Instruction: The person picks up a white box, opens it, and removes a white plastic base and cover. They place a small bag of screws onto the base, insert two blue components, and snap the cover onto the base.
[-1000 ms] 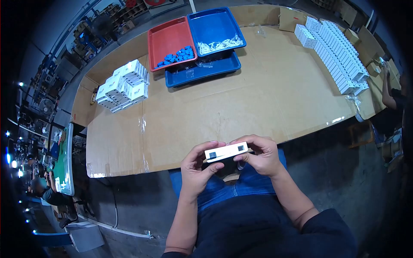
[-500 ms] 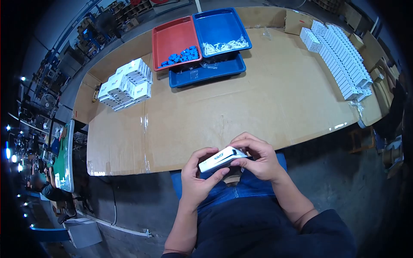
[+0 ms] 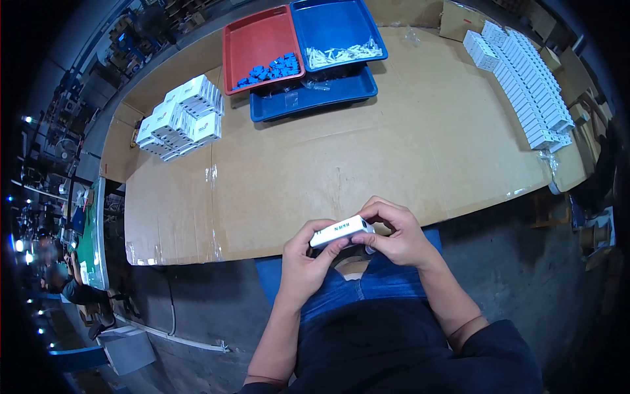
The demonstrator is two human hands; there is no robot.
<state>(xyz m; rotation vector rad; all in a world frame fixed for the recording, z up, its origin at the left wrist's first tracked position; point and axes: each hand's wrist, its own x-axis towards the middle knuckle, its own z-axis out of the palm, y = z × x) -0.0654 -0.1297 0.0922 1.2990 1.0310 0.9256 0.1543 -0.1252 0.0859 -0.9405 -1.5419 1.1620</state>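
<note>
A small white box (image 3: 339, 230) with dark printing on its upward face is held between both my hands, above my lap at the table's front edge. My left hand (image 3: 310, 255) grips its left end, thumb along the near side. At the right end, my right hand (image 3: 397, 238) pinches the box between thumb and fingers. A dark spot shows at that end, too small to make out. The underside is hidden from view.
Stacked white boxes (image 3: 176, 121) stand at the table's left. A red tray (image 3: 262, 39) holds blue parts, and a blue tray (image 3: 335, 26) holds white pieces; another blue tray (image 3: 312, 102) sits in front. Rows of white pieces (image 3: 525, 85) line the right. A person (image 3: 75, 282) works far left.
The white box has been turned in my hands, so a narrower printed face now points up. The gap seen along its side no longer shows. The camera view has shifted slightly.
</note>
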